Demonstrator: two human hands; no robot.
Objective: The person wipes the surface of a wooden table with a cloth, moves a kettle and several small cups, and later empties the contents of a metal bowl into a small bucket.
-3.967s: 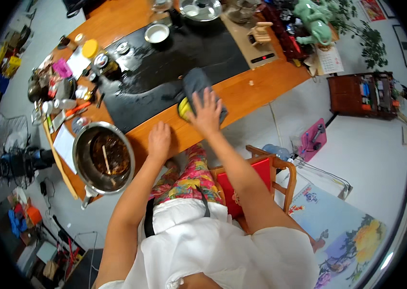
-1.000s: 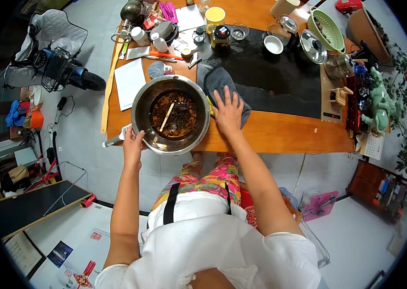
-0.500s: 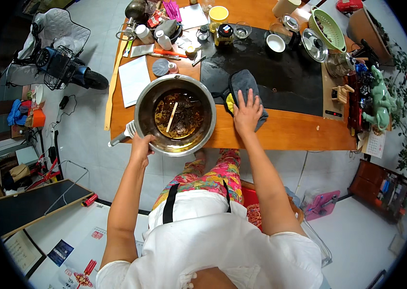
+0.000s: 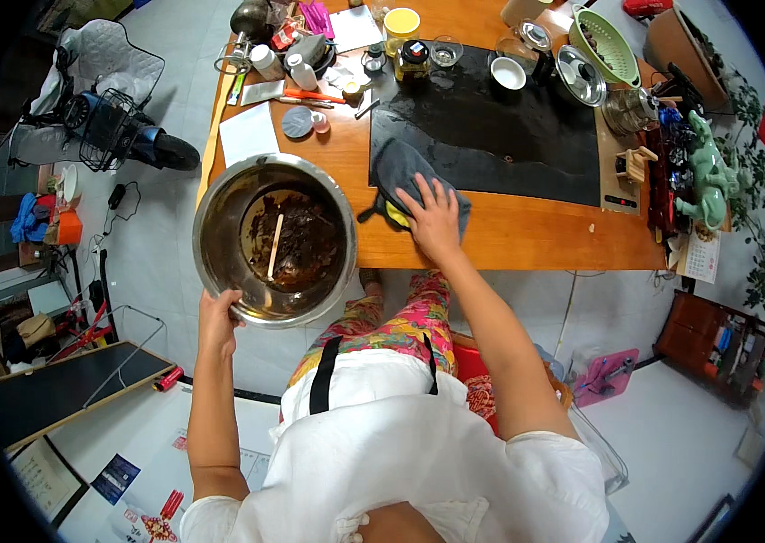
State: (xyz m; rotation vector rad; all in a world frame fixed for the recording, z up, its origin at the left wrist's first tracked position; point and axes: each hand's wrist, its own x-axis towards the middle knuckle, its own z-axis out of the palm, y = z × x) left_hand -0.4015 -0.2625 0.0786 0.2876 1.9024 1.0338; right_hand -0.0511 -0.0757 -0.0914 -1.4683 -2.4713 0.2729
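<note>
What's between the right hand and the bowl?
Going from the right hand to the bowl, the head view shows gray cloth, then wooden tabletop.

Green colander [image 4: 620,54] beside a round lid [image 4: 582,78], scooter [image 4: 115,116] far left

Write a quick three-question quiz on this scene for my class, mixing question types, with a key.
1. Which hand grips the rim of the steel bowl?
2. True or false: the right hand rests, fingers spread, on the grey cloth.
3. Where is the pale stick? A: on the cloth. B: in the bowl. C: in the right hand.

Key: 1. The left hand. 2. True. 3. B.
</note>
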